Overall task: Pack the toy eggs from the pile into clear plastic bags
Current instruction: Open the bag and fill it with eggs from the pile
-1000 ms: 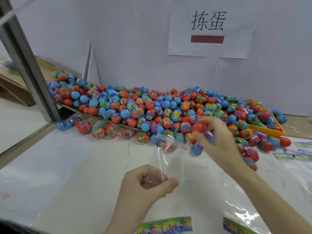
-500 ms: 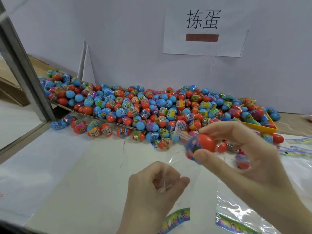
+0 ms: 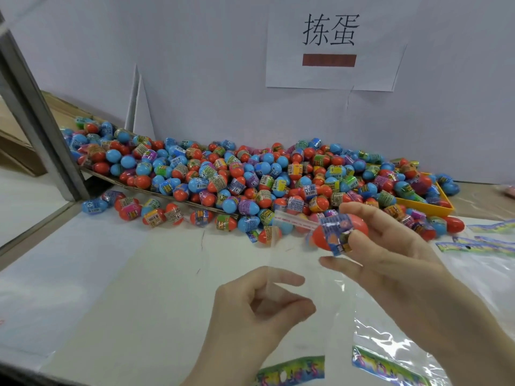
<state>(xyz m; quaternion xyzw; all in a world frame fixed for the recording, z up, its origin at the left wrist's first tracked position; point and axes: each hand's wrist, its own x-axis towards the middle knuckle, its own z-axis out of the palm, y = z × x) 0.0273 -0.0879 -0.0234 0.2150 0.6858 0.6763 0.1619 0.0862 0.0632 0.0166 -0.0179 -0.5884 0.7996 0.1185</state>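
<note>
Orange egg (image 3: 341, 232) now nearer, right hand (image 3: 390, 263) gripping; left hand (image 3: 259, 307) still pinching bag (image 3: 281, 260).

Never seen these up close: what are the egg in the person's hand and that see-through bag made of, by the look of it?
Orange egg: likely hard glossy plastic, smooth, with a shiny printed film band around its middle. Clear bag: thin transparent plastic film; the table shows through, and its top strip looks whitish.

White wall (image 3: 195, 65), paper sign (image 3: 331, 45), white table (image 3: 125, 274).
</note>
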